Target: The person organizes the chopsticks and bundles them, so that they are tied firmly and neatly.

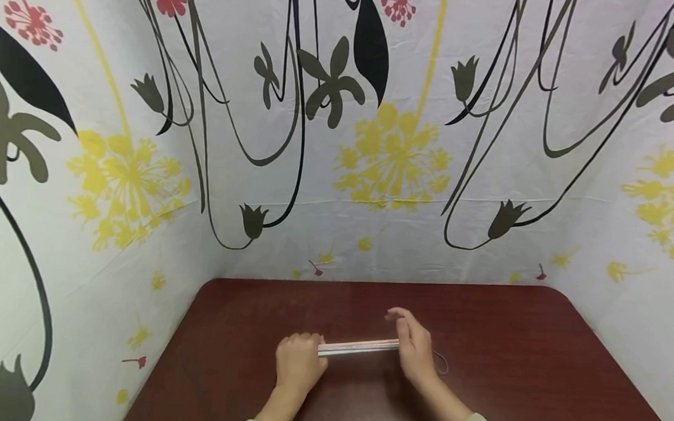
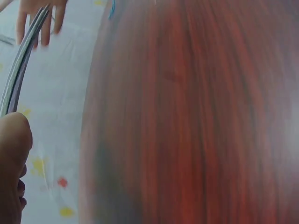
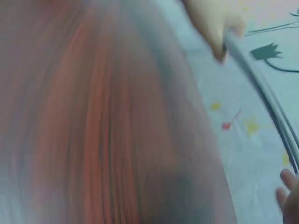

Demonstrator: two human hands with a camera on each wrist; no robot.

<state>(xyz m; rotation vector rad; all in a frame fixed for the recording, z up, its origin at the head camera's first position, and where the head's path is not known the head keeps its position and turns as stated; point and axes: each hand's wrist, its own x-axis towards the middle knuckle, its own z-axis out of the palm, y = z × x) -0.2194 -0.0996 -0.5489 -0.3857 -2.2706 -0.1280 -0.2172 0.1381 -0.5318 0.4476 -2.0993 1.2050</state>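
My left hand (image 1: 300, 363) is gripping one end of a slim bundle (image 1: 358, 347), which is stretching rightward from that grip, its long axis running crosswise towards my right hand (image 1: 415, 351). The bundle is looking smooth and straight-edged, its thin pale and darker lengths lying side by side. My right hand is holding its fingers out loosely at the far end, not wrapping it; I cannot tell whether the palm is touching. Just right of that hand, a thin loop (image 1: 445, 362) is lying on the reddish-brown, wood-grained tabletop (image 1: 504, 335).
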